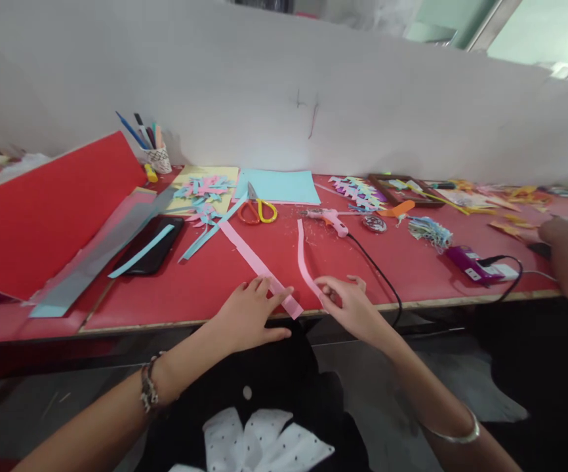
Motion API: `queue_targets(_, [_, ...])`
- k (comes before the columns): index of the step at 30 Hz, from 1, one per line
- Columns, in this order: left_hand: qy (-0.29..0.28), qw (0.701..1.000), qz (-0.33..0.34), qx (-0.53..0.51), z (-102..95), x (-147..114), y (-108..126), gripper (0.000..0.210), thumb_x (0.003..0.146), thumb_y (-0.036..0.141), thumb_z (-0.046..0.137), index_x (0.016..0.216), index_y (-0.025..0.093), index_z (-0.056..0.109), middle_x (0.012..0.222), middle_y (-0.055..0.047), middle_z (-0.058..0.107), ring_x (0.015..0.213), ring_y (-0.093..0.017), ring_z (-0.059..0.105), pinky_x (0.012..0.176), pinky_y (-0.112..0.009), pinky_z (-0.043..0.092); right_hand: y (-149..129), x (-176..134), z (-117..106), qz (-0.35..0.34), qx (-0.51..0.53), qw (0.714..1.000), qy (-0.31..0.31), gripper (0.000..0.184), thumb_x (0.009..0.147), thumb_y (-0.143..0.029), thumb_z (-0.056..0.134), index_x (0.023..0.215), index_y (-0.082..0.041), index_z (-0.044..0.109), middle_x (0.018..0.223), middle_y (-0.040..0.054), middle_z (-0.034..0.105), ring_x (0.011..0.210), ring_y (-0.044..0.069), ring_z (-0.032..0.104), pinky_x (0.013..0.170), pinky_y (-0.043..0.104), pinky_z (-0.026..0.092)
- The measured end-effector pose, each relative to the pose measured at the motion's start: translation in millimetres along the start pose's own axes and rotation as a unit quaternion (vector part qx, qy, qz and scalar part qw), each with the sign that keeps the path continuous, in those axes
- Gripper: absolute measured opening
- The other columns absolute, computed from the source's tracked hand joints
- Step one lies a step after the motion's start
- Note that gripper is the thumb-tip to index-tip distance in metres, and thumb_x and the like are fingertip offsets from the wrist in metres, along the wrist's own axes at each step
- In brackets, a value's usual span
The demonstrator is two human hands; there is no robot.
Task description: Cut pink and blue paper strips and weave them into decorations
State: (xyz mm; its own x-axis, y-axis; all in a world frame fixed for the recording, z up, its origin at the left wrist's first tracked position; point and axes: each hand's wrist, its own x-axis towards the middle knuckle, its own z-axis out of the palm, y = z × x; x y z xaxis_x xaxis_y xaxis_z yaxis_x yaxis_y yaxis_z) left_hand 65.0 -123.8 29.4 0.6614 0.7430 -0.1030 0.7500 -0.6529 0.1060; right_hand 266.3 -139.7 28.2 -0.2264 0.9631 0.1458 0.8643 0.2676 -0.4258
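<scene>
My left hand lies with its fingers spread over a wide pink paper strip on the red table, touching its near part. Between the thumb and fingers of my right hand is the near end of a narrower pink paper strip, which curves away across the table. Scissors with red and yellow handles rest beyond the strips. A pink glue gun lies to the right of them, its black cord running toward the table's front edge.
Left are a black phone with a blue strip on it, a red sheet and a pen cup. Blue paper lies at the back. A purple power strip sits right, near another person's hand.
</scene>
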Motion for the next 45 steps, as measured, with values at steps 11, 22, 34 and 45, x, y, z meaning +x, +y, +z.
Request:
queue_targets(11, [0.218, 0.957, 0.089, -0.169, -40.7, 31, -22, 0.056, 0.082, 0.033, 0.047, 0.132, 0.019, 0.026, 0.128, -0.008, 0.048, 0.123, -0.02, 0.035, 0.107, -0.048, 0.011, -39, 44, -50, -0.131, 0.062, 0.989, 0.0, 0.016, 0.082, -0.02, 0.039, 0.077, -0.022, 0.054, 0.073, -0.0016, 0.06, 0.069, 0.012, 0.054, 0.092, 0.039, 0.025])
queue_targets(22, [0.253, 0.877, -0.047, -0.405, -63.1, 25, -100, 0.034, 0.083, 0.034, 0.036, 0.111, 0.019, 0.048, 0.062, 0.004, 0.046, 0.055, -0.01, 0.043, 0.054, -0.023, 0.04, -21, 153, -73, -0.102, 0.111, 0.987, 0.056, 0.018, 0.081, -0.025, 0.04, 0.074, -0.019, 0.056, 0.07, 0.0013, 0.06, 0.066, 0.014, 0.053, 0.064, 0.025, 0.038])
queue_targets(34, [0.223, 0.892, -0.221, -0.326, -19.9, -4, -156, 0.038, 0.078, 0.037, 0.033, 0.094, 0.015, 0.061, 0.076, -0.005, 0.063, 0.056, -0.014, 0.055, 0.06, -0.027, 0.045, -53, 278, 5, -0.131, -0.001, 0.991, -0.016, 0.024, 0.08, -0.016, 0.037, 0.086, -0.018, 0.06, 0.088, 0.0025, 0.065, 0.082, 0.015, 0.056, 0.086, 0.034, 0.028])
queue_targets(45, [0.162, 0.942, -0.241, -0.166, -2.2, -4, -130, 0.031, 0.08, 0.019, 0.038, 0.102, 0.018, 0.06, 0.091, -0.007, 0.067, 0.078, -0.019, 0.064, 0.066, -0.028, 0.05, -54, 296, 49, -0.069, -0.069, 0.995, -0.001, 0.041, 0.083, -0.02, 0.035, 0.123, -0.014, 0.04, 0.117, 0.0143, 0.053, 0.105, 0.022, 0.049, 0.096, 0.046, 0.016])
